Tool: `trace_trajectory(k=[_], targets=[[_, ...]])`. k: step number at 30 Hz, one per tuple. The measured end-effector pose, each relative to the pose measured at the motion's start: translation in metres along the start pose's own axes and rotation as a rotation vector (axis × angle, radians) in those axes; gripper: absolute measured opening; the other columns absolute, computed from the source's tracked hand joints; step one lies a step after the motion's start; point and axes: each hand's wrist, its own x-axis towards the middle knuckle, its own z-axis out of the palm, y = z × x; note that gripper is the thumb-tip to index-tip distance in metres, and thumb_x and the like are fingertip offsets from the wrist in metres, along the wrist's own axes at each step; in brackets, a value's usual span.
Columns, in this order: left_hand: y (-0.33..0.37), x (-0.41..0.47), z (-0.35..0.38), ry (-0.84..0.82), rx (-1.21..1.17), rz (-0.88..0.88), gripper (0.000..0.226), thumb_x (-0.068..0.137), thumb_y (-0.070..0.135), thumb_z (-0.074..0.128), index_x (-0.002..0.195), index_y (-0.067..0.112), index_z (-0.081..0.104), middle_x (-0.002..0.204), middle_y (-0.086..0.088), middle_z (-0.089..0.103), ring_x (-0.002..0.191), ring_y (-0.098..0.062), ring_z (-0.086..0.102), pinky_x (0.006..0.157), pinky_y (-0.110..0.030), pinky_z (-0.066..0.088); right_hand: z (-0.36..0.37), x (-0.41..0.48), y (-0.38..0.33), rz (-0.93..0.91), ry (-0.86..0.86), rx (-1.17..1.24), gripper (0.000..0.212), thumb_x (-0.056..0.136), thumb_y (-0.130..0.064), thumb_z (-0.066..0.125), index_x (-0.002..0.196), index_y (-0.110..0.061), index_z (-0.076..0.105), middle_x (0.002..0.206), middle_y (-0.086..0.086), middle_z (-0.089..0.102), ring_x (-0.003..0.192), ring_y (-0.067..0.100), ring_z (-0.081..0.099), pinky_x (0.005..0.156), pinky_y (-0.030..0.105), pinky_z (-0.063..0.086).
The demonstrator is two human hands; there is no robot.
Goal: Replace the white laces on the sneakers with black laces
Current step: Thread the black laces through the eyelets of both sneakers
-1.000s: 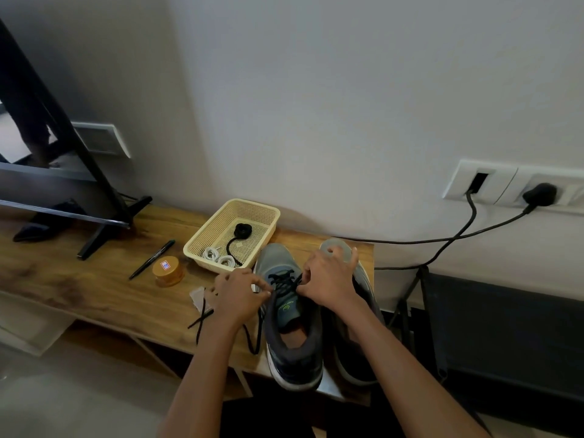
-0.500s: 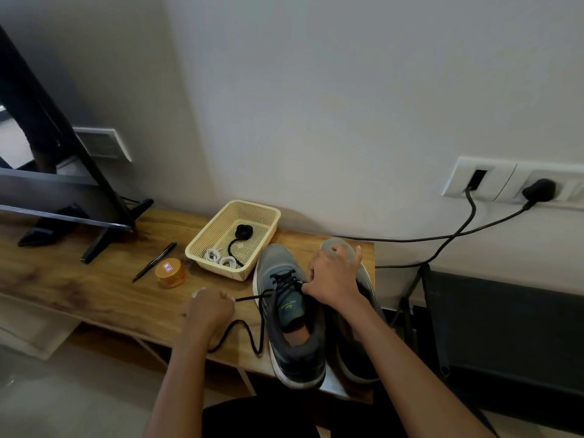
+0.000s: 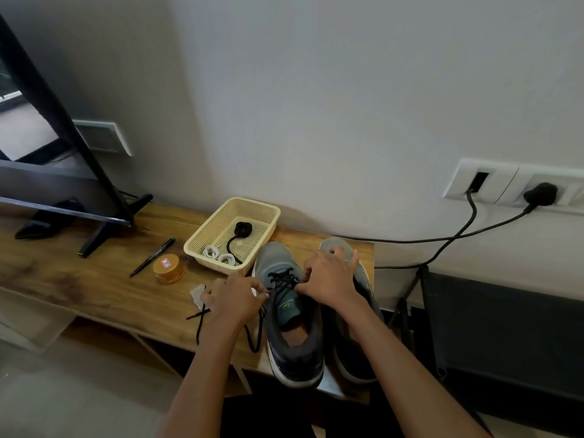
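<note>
Two grey sneakers side by side at the desk (image 3: 94, 279) edge, toes toward the wall. Left hand (image 3: 234, 298) beside the left sneaker (image 3: 294, 343), grip pinching its black lace (image 3: 282, 279). Right hand (image 3: 328, 279) across both, thumb at the lacing, fingers over the right sneaker (image 3: 363, 286); its grip impossible to tell. White laces (image 3: 218, 254) coiled in the basket (image 3: 249, 205) just behind.

single head-worn wide-angle view, looking forward and down, close over wooden table (image 3: 79, 279), facing wall (image 3: 347, 105)

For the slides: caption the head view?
Left hand pinches black lace on grey sneaker; right hand rests on the other sneaker.
</note>
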Motion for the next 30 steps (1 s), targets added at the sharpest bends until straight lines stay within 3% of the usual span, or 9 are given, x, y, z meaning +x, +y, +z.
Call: trace_trajectory(k=[4,8,11,16,19,24,30], targets=[[0.003,0.000,0.004,0.002,-0.006,0.024,0.031,0.083,0.042,0.066,0.059,0.044,0.046,0.114,0.002,0.052,0.115,-0.023,0.046,0.101,-0.049,0.036,0.000,-0.001,-0.001,-0.011,-0.012,0.023,0.017,0.079,-0.042,0.067,0.075,-0.027,0.061,0.119,-0.003,0.053,0.131,0.030,0.027,0.112,0.059,0.004],[0.000,0.003,0.005,0.022,-0.081,0.074,0.033,0.077,0.035,0.071,0.050,0.040,0.052,0.107,0.004,0.060,0.111,-0.023,0.051,0.098,-0.051,0.038,0.002,0.001,-0.003,-0.032,-0.028,0.058,0.017,0.081,-0.041,0.067,0.090,-0.027,0.066,0.127,-0.002,0.049,0.134,0.030,0.023,0.111,0.059,0.001],[0.003,0.000,0.002,0.036,-0.061,0.051,0.031,0.079,0.035,0.070,0.055,0.039,0.051,0.115,0.005,0.054,0.116,-0.021,0.045,0.102,-0.047,0.035,0.004,0.001,-0.008,-0.062,0.046,0.151,0.014,0.082,-0.039,0.064,0.083,-0.026,0.069,0.127,-0.008,0.049,0.134,0.025,0.022,0.112,0.056,0.001],[0.000,-0.001,-0.002,0.006,-0.141,0.008,0.025,0.085,0.036,0.068,0.062,0.038,0.057,0.110,0.009,0.052,0.119,-0.020,0.039,0.104,-0.046,0.031,0.011,-0.006,-0.022,-0.178,-0.004,0.148,0.030,0.084,-0.050,0.061,0.084,-0.023,0.074,0.141,-0.013,0.043,0.140,0.024,0.012,0.109,0.059,-0.013],[-0.005,0.000,-0.003,-0.078,-0.269,0.025,0.019,0.086,0.028,0.068,0.068,0.031,0.064,0.097,0.004,0.057,0.113,-0.022,0.050,0.095,-0.040,0.041,0.012,-0.008,-0.028,-0.161,-0.013,0.120,0.038,0.082,-0.057,0.059,0.084,-0.022,0.074,0.142,-0.014,0.043,0.141,0.024,0.011,0.108,0.060,-0.014],[-0.008,0.001,-0.004,-0.101,-0.331,-0.030,0.026,0.085,0.024,0.070,0.062,0.034,0.064,0.094,-0.002,0.065,0.105,-0.023,0.054,0.093,-0.040,0.045,0.011,-0.009,-0.030,-0.101,-0.012,0.109,0.040,0.077,-0.057,0.062,0.085,-0.019,0.074,0.138,-0.013,0.048,0.141,0.024,0.013,0.109,0.061,-0.012],[-0.008,-0.002,-0.009,-0.112,-0.346,-0.068,0.020,0.090,0.025,0.064,0.070,0.022,0.064,0.079,0.000,0.062,0.084,-0.016,0.055,0.072,-0.027,0.039,0.012,-0.008,-0.029,-0.093,-0.011,0.098,0.034,0.077,-0.051,0.064,0.082,-0.018,0.073,0.134,-0.011,0.050,0.140,0.023,0.017,0.110,0.060,-0.009]])
